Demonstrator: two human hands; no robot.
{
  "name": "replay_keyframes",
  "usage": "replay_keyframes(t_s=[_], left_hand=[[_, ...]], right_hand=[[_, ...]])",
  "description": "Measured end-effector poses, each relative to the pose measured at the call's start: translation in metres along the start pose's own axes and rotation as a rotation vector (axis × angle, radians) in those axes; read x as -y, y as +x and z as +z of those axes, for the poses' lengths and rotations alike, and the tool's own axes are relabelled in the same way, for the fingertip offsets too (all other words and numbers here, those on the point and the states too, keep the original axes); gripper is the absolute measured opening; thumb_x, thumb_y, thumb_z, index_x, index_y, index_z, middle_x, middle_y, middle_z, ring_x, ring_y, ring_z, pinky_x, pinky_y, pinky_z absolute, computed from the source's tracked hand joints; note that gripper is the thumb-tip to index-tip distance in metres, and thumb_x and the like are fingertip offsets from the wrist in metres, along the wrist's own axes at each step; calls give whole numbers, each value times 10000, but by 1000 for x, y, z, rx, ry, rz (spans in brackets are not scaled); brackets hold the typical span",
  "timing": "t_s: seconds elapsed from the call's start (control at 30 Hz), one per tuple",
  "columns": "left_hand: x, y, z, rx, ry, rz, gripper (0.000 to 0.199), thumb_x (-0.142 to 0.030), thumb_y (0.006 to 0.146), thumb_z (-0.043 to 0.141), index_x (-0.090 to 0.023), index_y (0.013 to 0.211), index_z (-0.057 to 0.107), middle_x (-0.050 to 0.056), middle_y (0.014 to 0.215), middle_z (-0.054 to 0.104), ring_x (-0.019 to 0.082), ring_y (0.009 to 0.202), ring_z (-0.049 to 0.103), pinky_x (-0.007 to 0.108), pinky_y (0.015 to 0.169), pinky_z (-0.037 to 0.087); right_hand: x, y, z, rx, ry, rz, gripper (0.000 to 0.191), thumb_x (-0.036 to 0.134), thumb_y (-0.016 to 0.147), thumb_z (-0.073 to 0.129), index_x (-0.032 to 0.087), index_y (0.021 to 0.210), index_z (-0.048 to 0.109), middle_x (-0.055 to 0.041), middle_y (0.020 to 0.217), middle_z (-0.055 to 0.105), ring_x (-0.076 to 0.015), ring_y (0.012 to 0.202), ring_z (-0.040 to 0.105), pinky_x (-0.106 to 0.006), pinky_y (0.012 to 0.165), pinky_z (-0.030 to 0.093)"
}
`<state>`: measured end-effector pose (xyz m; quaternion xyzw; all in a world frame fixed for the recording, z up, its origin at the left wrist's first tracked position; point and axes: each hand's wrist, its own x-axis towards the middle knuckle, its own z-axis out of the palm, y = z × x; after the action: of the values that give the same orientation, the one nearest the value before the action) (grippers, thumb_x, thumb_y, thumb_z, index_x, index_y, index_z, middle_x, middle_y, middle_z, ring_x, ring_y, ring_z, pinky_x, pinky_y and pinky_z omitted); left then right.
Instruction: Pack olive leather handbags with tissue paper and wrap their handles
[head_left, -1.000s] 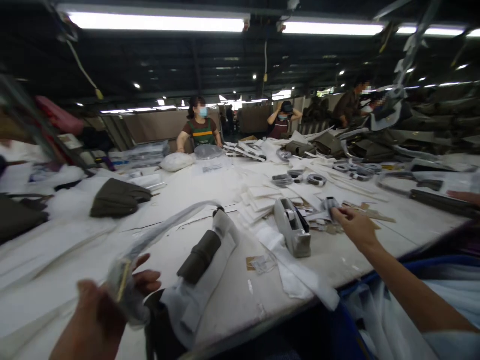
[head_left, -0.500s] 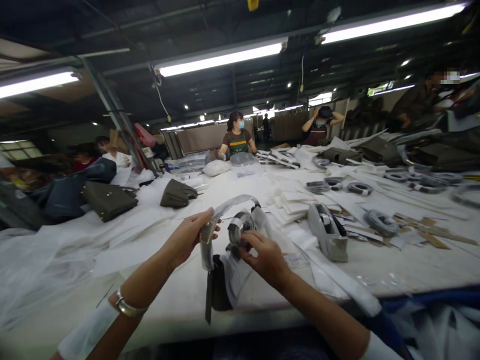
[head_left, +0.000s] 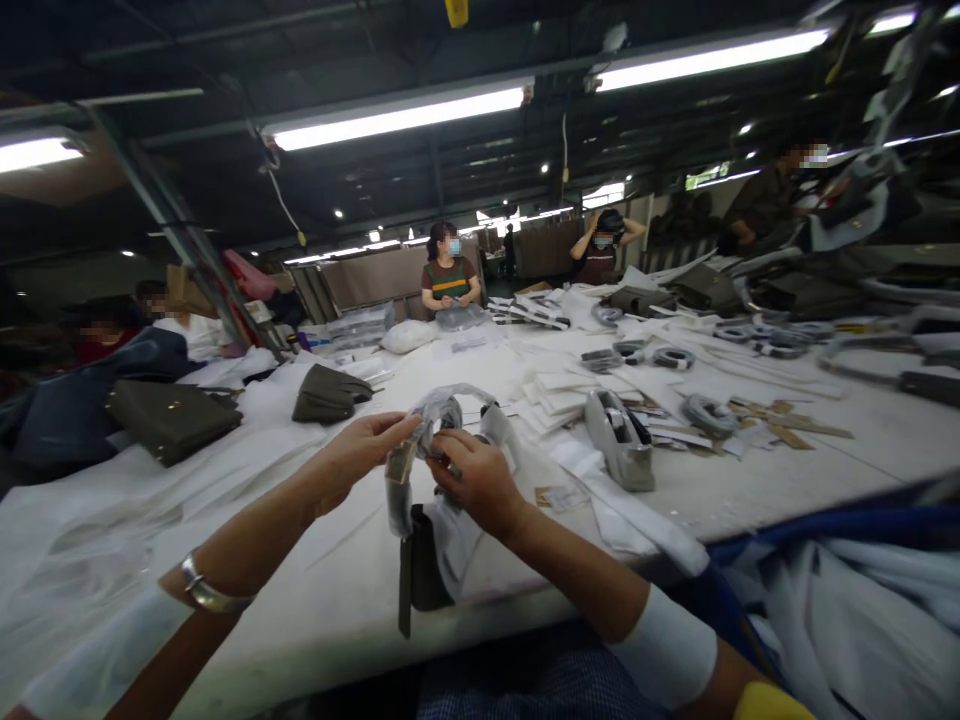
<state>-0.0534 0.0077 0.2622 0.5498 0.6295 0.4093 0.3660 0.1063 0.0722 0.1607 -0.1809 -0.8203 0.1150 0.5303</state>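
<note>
An arched bag handle [head_left: 397, 505] wrapped in clear plastic stands up from a dark olive bag [head_left: 430, 565] at the table's near edge. White wrapping partly covers the bag. My left hand [head_left: 356, 452] is closed at the upper left of the handle, thumb and fingers around it. Between the hands is a grey coiled strap [head_left: 444, 412] in plastic, pinched by my right hand [head_left: 480, 482]. The coil overlaps the handle's arch; whether they touch is unclear, and my fingers hide its lower part.
A grey pouch-like bag [head_left: 619, 440] lies to the right, near another coiled strap [head_left: 709, 413] and brown card strips [head_left: 787, 425]. Olive bags [head_left: 176, 415] lie on the left among white sheets. Across the table a co-worker [head_left: 450, 270] sits. A blue-edged bin [head_left: 847, 620] stands right.
My right hand has brought the coil left and up, against the handle near my left hand. The view has swung a little to the right.
</note>
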Motion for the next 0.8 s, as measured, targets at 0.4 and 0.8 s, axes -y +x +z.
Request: replay_keyframes(t_s=[0.4, 0.8], left_hand=[[3, 8, 23, -101, -170, -97, 564, -583, 720, 748, -198, 1128, 690, -6, 811, 727, 156, 668, 589, 228, 579, 474], [6, 15, 47, -282, -211, -150, 659, -661, 534, 783, -305, 1083, 701, -32, 574, 623, 178, 433, 488, 282, 355, 383]], right_hand=[[-67, -55, -122, 5, -152, 152, 205, 347, 977, 537, 249, 1089, 678, -25, 1051, 729, -159, 972, 682, -269, 899, 524], [-257, -157, -279, 271, -871, 833, 335, 121, 866, 594, 192, 1181, 685, -110, 1251, 668, -239, 1142, 614, -324, 947, 481]])
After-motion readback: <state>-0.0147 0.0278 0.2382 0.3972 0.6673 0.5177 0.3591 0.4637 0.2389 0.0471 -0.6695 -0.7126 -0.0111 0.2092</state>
